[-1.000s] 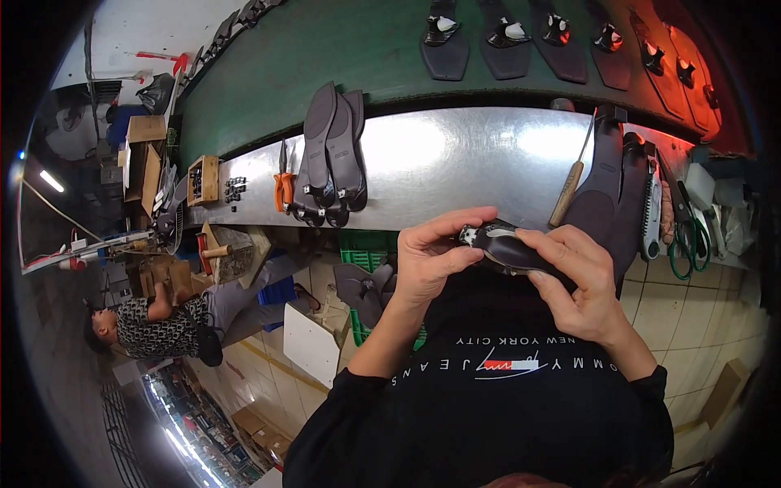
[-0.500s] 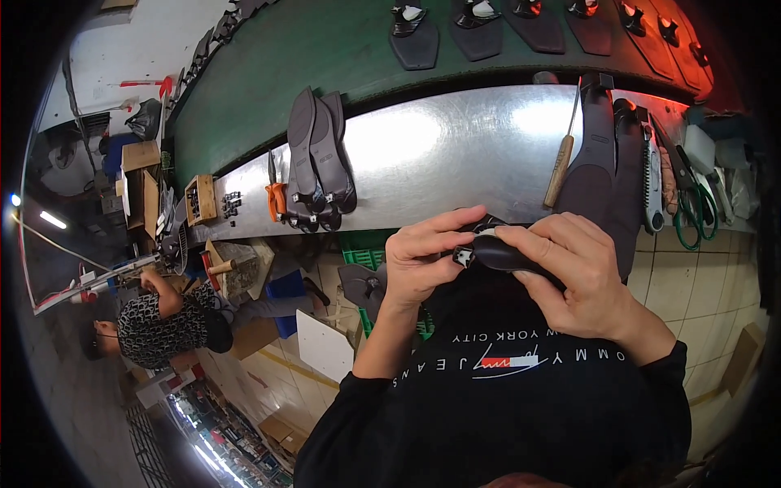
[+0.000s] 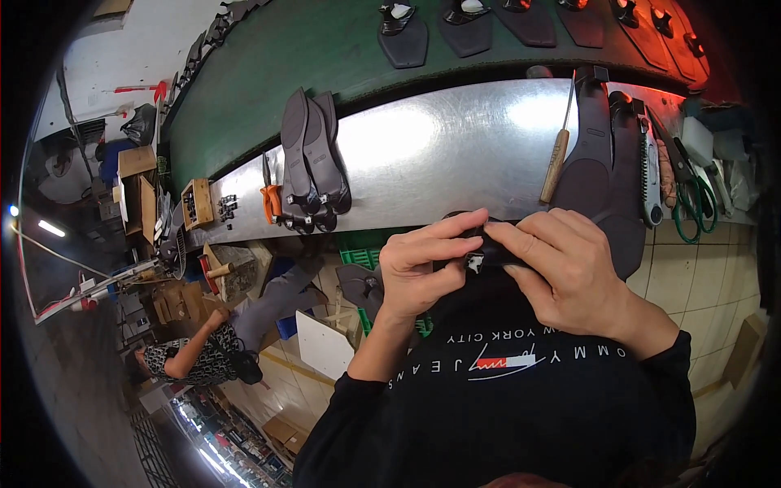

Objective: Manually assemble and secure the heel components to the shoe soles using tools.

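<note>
Close to my chest, both hands hold a black sandal sole [image 3: 494, 254], mostly covered by my fingers and hard to tell from the black shirt behind it. My left hand [image 3: 423, 264] is closed round one end, where a small white and silver piece [image 3: 474, 261] pokes out below the fingers. From the other side, my right hand [image 3: 569, 264] pinches it between thumb and fingers. The fingertips of both hands almost meet at its top. On the metal bench [image 3: 455, 154] just beyond lie dark soles [image 3: 309, 150] to the left and more dark soles [image 3: 598, 154] to the right.
Orange-handled pliers [image 3: 270, 199] and a wooden box [image 3: 197, 203] of small black pieces lie left. A wooden-handled awl [image 3: 555, 167], utility knife [image 3: 651, 183] and green-handled scissors [image 3: 695, 203] lie right. Soles with straps [image 3: 403, 37] sit on the green belt [image 3: 325, 49]. A co-worker [image 3: 199, 350] bends at left.
My hands have turned the sole, so less of its dark surface shows, and the left fingers reach further over it. The co-worker at left has bent lower and shifted toward the bench.
</note>
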{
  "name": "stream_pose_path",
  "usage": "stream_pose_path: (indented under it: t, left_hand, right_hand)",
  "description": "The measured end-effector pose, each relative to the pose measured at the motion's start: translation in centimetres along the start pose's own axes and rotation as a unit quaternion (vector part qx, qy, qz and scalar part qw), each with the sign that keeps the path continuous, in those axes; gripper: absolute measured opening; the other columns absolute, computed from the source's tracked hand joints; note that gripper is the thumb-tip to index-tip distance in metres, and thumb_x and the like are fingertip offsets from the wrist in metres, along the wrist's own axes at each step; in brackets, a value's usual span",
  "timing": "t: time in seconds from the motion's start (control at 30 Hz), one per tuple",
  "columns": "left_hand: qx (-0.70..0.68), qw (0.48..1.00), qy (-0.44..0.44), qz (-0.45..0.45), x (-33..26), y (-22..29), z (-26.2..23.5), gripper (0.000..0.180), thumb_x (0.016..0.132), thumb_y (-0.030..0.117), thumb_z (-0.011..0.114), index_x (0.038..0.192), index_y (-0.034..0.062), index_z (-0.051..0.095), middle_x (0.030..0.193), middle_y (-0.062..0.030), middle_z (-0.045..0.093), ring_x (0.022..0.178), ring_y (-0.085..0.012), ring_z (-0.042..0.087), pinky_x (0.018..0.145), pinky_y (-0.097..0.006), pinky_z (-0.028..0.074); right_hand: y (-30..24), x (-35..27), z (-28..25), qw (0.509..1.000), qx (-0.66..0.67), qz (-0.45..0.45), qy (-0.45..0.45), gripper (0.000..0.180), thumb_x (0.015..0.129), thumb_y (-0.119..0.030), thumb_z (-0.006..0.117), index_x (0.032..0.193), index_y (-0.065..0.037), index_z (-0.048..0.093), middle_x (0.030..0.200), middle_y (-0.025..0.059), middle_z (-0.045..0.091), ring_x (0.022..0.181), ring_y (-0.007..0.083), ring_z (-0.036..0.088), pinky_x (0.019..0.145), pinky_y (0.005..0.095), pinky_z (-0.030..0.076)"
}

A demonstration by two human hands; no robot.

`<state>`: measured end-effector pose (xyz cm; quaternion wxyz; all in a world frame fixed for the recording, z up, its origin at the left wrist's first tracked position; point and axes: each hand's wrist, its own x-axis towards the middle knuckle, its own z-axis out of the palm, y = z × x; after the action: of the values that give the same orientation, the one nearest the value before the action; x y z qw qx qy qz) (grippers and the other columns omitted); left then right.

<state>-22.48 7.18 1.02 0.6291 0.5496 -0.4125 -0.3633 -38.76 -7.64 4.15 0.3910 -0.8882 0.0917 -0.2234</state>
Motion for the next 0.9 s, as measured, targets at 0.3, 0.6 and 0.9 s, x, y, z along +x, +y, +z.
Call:
stream_pose_path:
  t: [0.3,0.6,0.9]
  left_hand:
    - [-0.115,0.978,0.032,-0.170,0.1,-0.6,1.2,0.050,0.086,-0.011,0.038,0.133,-0.0006,0.050,0.145,-0.0153,0.042,0.118,-0.0208,0.054,0.080,-0.026,0.058]
    - [-0.111,0.972,0.052,-0.202,-0.2,-0.7,1.6,0.051,0.085,-0.012,0.039,0.133,0.0024,0.052,0.142,-0.0134,0.045,0.115,-0.0186,0.056,0.078,-0.027,0.058]
    - [-0.106,0.966,0.097,-0.213,-0.4,-1.2,1.2,0.044,0.081,-0.010,0.051,0.122,-0.0002,0.060,0.123,-0.0116,0.062,0.095,-0.0121,0.064,0.068,-0.022,0.057]
  right_hand:
    - [2.1,-0.2,1.0,0.975,0.167,0.149,-0.001,0.036,0.075,-0.001,0.063,0.111,0.001,0.063,0.089,0.0155,0.065,0.080,0.0287,0.064,0.072,0.0342,0.049]
    - [2.2,-0.5,2.1,0.996,0.065,0.065,0.020,0.015,0.072,-0.003,0.067,0.087,-0.005,0.069,0.079,0.0097,0.060,0.072,0.0268,0.061,0.063,0.0360,0.048]
    - [2.3,-0.3,2.0,0.998,0.015,-0.007,-0.054,0.025,0.068,-0.004,0.070,0.092,-0.009,0.069,0.087,0.0095,0.055,0.081,0.0279,0.058,0.072,0.0388,0.046]
